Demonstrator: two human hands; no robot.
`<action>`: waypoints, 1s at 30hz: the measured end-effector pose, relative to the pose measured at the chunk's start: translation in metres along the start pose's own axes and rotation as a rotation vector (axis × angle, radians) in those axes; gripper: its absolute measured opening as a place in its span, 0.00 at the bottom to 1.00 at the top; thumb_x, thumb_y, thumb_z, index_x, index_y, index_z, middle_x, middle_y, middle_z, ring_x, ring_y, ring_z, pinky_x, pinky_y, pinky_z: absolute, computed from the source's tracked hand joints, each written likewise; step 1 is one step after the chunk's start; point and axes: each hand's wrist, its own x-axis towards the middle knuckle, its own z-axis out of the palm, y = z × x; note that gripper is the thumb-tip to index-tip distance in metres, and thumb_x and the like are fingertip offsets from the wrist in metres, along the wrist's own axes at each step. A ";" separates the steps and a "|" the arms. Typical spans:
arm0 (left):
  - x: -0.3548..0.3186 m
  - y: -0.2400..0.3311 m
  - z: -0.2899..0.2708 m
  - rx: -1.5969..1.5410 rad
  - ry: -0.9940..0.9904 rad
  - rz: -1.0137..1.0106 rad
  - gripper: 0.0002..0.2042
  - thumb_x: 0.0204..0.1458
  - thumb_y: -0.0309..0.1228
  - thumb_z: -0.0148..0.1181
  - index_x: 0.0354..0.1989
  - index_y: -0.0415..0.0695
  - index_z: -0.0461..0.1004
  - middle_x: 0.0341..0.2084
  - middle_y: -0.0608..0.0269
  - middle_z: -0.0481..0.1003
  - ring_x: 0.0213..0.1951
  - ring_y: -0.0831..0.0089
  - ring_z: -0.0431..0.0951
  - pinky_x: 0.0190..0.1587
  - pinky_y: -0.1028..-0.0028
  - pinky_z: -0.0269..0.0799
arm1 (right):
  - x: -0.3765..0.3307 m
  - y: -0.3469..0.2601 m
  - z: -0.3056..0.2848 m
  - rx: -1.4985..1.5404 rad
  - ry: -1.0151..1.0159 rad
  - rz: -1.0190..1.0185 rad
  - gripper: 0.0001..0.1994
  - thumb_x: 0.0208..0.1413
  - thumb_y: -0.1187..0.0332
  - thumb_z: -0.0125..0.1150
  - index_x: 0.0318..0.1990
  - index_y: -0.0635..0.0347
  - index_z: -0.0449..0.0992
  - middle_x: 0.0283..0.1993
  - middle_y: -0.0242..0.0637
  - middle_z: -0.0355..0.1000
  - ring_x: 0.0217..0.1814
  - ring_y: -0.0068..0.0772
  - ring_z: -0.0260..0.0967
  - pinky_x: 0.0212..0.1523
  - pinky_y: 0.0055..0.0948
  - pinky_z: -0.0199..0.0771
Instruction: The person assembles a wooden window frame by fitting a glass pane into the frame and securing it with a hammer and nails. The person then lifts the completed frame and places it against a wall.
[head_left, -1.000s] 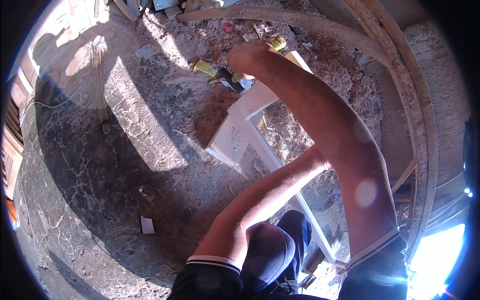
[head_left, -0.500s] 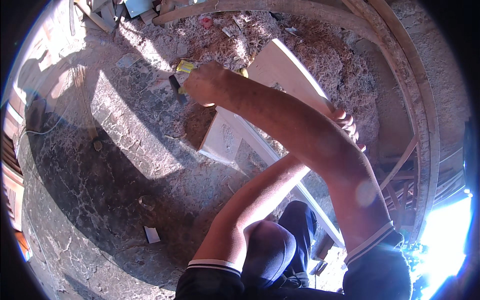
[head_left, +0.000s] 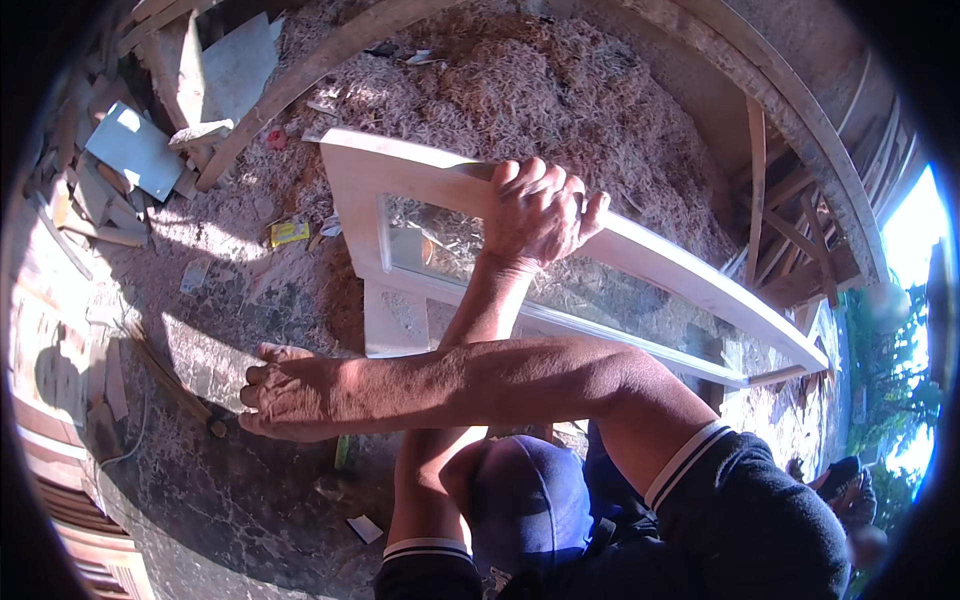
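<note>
A pale wooden frame with a glass pane (head_left: pixel 620 300), like a window sash, stands tilted before me. My left hand (head_left: pixel 540 212) is closed over its upper edge, fingers wrapped across the wood. My right arm crosses over the left forearm. At its end my right hand (head_left: pixel 290 393) is curled closed, left of the frame and apart from it. What its fingers hold, if anything, is hidden. A yellow-green strip (head_left: pixel 342 452) shows just below the right forearm; I cannot tell whether it is in the hand. A pale board (head_left: pixel 395 318) stands under the frame's left end.
Wood shavings (head_left: pixel 600 110) are heaped behind the frame. Curved timber (head_left: pixel 790 90) arches around the far side. Offcuts and a white panel (head_left: pixel 135 150) lie at the far left. A yellow packet (head_left: pixel 290 233) and a stick (head_left: pixel 165 365) are on the floor.
The frame has swung up, so its glass faces me. My right hand moved nearer and left, away from the frame; the hammer it held is no longer clearly visible. My left hand still grips the edge.
</note>
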 end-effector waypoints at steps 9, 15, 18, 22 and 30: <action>0.009 0.000 -0.001 0.196 -0.160 0.150 0.19 0.64 0.45 0.52 0.20 0.54 0.73 0.18 0.71 0.72 0.25 0.66 0.72 0.32 0.66 0.62 | -0.266 -0.025 -0.025 0.433 0.935 0.731 0.18 0.62 0.70 0.59 0.59 0.56 0.75 0.35 0.40 0.77 0.36 0.43 0.78 0.37 0.41 0.77; 0.003 -0.015 0.005 0.226 -0.271 0.156 0.20 0.68 0.43 0.47 0.27 0.47 0.79 0.23 0.63 0.77 0.29 0.59 0.76 0.34 0.61 0.66 | -0.401 -0.053 0.082 0.754 1.830 1.857 0.16 0.73 0.58 0.48 0.56 0.56 0.75 0.20 0.24 0.63 0.17 0.17 0.57 0.20 0.22 0.60; 0.003 -0.019 0.005 0.189 -0.220 0.239 0.23 0.69 0.46 0.45 0.29 0.44 0.78 0.25 0.58 0.77 0.30 0.54 0.76 0.35 0.57 0.66 | -0.455 -0.064 0.138 0.796 2.290 2.053 0.15 0.73 0.55 0.46 0.51 0.56 0.72 0.19 0.24 0.58 0.16 0.19 0.54 0.18 0.25 0.57; 0.022 -0.013 -0.005 0.242 -0.666 0.174 0.37 0.65 0.64 0.35 0.29 0.37 0.71 0.23 0.45 0.72 0.33 0.39 0.73 0.36 0.50 0.66 | -0.514 -0.049 0.185 0.423 2.567 2.377 0.22 0.70 0.47 0.47 0.53 0.57 0.71 0.34 0.35 0.68 0.34 0.29 0.66 0.33 0.35 0.67; 0.083 0.102 0.030 0.130 -1.307 0.012 0.29 0.41 0.48 0.76 0.39 0.33 0.77 0.32 0.39 0.80 0.38 0.43 0.81 0.44 0.51 0.74 | -0.587 -0.023 0.176 0.834 3.381 1.391 0.33 0.62 0.27 0.37 0.36 0.47 0.73 0.25 0.32 0.70 0.27 0.34 0.71 0.26 0.41 0.75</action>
